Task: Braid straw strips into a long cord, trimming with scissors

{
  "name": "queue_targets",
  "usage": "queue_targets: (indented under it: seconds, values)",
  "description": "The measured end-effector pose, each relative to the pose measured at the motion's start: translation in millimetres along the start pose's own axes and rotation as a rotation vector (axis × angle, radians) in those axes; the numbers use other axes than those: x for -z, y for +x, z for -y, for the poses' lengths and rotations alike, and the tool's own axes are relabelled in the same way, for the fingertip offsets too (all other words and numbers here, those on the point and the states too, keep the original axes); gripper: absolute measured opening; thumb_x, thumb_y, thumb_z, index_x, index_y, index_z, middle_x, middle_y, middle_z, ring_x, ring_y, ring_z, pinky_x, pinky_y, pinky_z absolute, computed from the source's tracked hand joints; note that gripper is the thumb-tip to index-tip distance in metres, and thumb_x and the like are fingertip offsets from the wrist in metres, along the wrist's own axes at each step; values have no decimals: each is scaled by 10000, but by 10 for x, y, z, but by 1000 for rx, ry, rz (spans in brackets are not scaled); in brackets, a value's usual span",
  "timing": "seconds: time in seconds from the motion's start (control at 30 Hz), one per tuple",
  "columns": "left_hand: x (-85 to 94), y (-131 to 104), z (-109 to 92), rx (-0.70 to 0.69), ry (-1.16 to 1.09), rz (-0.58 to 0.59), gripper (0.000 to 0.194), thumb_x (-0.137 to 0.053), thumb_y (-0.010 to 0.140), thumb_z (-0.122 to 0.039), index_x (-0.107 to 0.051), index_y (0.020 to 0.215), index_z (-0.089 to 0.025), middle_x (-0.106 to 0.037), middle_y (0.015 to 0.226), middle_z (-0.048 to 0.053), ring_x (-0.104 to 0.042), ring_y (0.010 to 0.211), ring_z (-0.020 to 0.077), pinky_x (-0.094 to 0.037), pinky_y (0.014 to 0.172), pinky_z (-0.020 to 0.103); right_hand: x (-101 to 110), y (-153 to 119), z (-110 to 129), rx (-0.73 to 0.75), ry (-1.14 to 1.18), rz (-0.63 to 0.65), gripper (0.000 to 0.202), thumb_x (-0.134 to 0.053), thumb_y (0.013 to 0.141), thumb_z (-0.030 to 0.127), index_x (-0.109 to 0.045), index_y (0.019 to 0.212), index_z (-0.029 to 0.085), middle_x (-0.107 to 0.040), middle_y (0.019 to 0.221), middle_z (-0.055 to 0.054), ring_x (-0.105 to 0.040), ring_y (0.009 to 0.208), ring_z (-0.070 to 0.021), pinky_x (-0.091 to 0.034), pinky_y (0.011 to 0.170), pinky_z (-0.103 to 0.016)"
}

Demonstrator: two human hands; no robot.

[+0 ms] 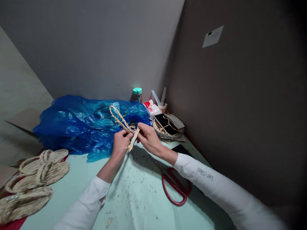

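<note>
A braided straw cord (119, 115), pale tan, is raised above the table in front of the blue bag. It forms a narrow loop at its upper left. My left hand (120, 143) pinches the cord near the base of the loop. Close beside it, my right hand (149, 138) is closed on a flat strand end (133, 140) of the same straw, which hangs down between the hands. The fingertips partly hide where the strands meet. Below my right forearm lie scissors with red handles (174, 188); their blades are hidden from view.
Woven straw sandals (38, 179) lie at the left on red material. A blue plastic bag (72, 123) fills the back of the pale green table (141, 198). At the back right stand a basket (168, 136) holding a dark phone-like slab (165, 124), and a teal-lidded jar (137, 93).
</note>
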State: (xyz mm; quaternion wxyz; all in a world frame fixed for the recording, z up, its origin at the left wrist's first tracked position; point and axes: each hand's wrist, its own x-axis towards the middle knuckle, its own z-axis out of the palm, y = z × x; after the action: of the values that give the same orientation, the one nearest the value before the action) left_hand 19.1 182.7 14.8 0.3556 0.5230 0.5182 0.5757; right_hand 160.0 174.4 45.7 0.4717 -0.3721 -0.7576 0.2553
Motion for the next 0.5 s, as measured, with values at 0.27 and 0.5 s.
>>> queue_targets:
  seconds: [0.27, 0.5]
  values:
    - [21, -29, -74, -2, 6, -18, 185, -712, 626, -275, -757, 748, -143, -735, 738, 42, -620, 750, 209, -452, 713, 294, -32, 96, -52, -157, 227, -79, 182, -514, 855, 303, -445, 716, 209, -547, 606, 34, -552, 516, -129, -429, 529, -245]
    - [39, 85, -4, 163, -59, -89, 220, -710, 595, -303, -713, 728, -128, -676, 638, 33, -576, 604, 164, -406, 545, 254, -24, 238, -289, -245, 399, -19, 206, -576, 808, 378, -479, 774, 199, -598, 694, 7, -615, 648, -160, -497, 611, -280]
